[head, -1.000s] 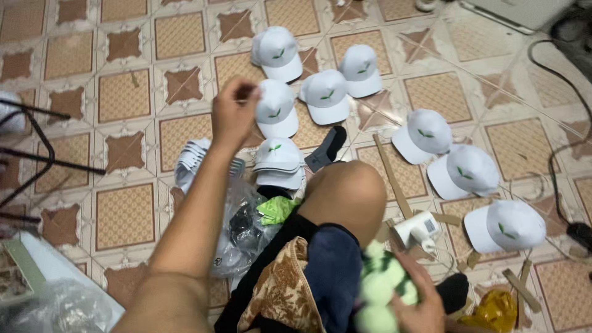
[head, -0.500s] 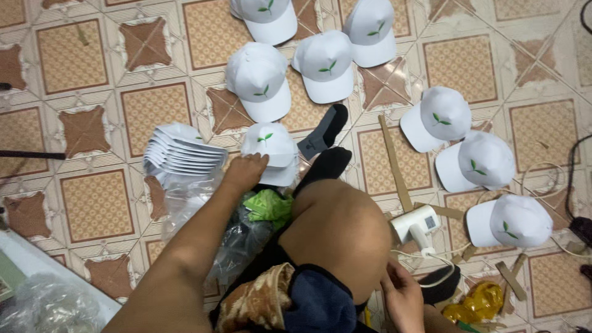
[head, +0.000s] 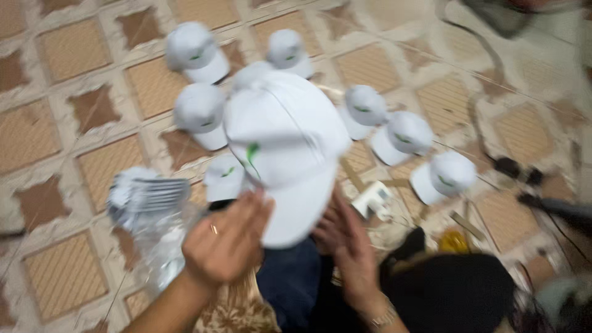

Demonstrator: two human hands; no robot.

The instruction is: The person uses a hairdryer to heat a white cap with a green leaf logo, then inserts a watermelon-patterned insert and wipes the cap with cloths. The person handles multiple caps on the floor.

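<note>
Both hands now hold one white cap (head: pixel 280 148) raised above the lap; half a second ago the left hand (head: pixel 225 243) rested at the stack (head: pixel 148 196) on the floor. Left grip clamped on the brim; right hand (head: pixel 345 246) supports it underneath, closure unclear. Finished caps (head: pixel 407 135) lie spread on the floor tiles (head: pixel 55 129). Frame blurred.

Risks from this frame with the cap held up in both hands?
1. The white cap is held only at its brim edge by the left hand and right hand; it might slip.
2. Loose caps lie close together on the tiled floor just beneath; a dropped cap could knock them askew.
3. The stack of caps sits by the left forearm and might be nudged over.
</note>
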